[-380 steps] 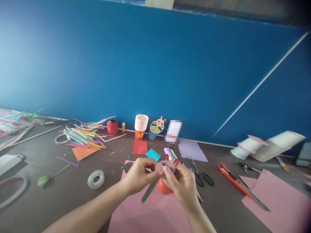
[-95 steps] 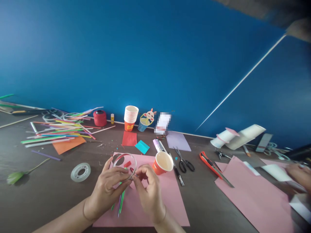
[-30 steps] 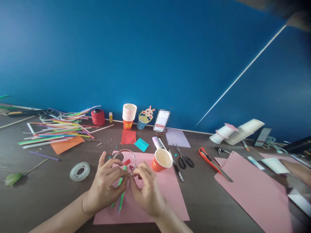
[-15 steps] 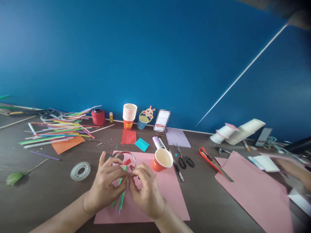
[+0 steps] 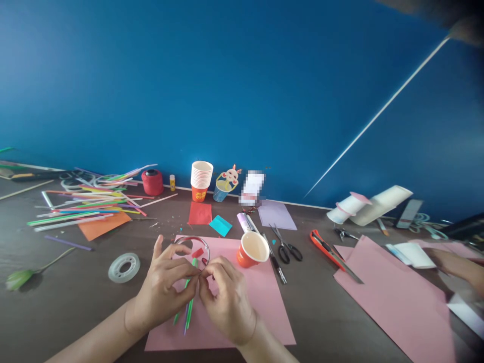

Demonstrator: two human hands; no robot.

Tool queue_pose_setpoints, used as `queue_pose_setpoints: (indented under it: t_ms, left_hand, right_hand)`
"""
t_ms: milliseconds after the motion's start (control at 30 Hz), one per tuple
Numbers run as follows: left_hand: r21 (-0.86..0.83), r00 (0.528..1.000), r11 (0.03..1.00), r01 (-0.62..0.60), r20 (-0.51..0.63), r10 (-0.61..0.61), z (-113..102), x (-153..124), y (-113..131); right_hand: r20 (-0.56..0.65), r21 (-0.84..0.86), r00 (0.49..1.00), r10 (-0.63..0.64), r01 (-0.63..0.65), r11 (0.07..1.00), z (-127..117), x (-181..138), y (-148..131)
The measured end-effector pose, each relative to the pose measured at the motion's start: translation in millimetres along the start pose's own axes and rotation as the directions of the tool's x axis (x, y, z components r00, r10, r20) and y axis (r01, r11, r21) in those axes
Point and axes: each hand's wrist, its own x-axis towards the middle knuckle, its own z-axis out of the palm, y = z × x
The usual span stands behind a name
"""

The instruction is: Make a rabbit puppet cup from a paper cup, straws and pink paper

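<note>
The left hand (image 5: 164,286) and right hand (image 5: 229,301) both pinch the near edge of a thin clear ring (image 5: 196,237) above a pink sheet (image 5: 260,315) (an orange-red paper cup (image 5: 245,258) stands there too).

Between my fingers (image 5: 223,275), a ring (image 5: 208,250) of glossy, clear material (apparently plastic). Beneath: smooth, matt pink paper (image 5: 257,312) and shiny plastic straws (image 5: 190,307). Beside these: a smooth paper cup (image 5: 247,258); scissors (image 5: 284,247) with metal blades and plastic handles; a matt, dark table (image 5: 313,317).
</note>
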Motion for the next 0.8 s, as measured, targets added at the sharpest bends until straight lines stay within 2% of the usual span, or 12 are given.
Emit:
queue_pose_setpoints:
  t_ms: [133,400,633,800]
  left_hand:
    - [0.011,0.999,0.999,-0.033,0.021,0.033,1.4,-1.3,-6.3]
    - [0.012,0.997,0.998,-0.066,-0.028,0.066,-2.1,0.8,-1.0]
    - [0.009,0.999,0.999,-0.032,0.009,0.032,-1.6,-1.0,-1.2]
    - [0.007,0.999,1.0,0.018,0.032,-0.019,-1.4,-1.8,-0.3]
  right_hand:
    - [0.003,0.008,1.0,-0.026,0.026,1.0,-0.3,0.8,-0.5]
    - [0.005,-0.008,1.0,0.002,-0.001,1.0,5.5,-3.5,0.0]
    - [0.017,-0.069,0.993,-0.121,0.122,0.99,7.4,-3.1,3.3]
    - [0.021,-0.074,0.986,-0.164,0.165,0.984,9.3,-1.3,6.6]
